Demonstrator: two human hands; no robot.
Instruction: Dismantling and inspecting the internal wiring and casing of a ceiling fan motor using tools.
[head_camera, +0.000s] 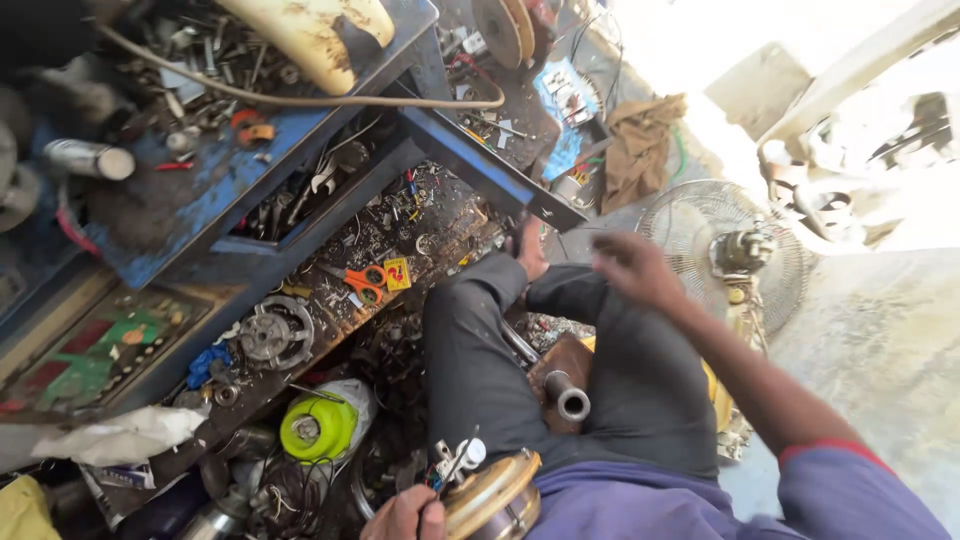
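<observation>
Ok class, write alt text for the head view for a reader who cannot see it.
A seated person's left hand grips a round brass-coloured part at their lap, while the right hand is raised, blurred, over dark trousers. A cluttered blue workbench and floor fan surround them.
</observation>
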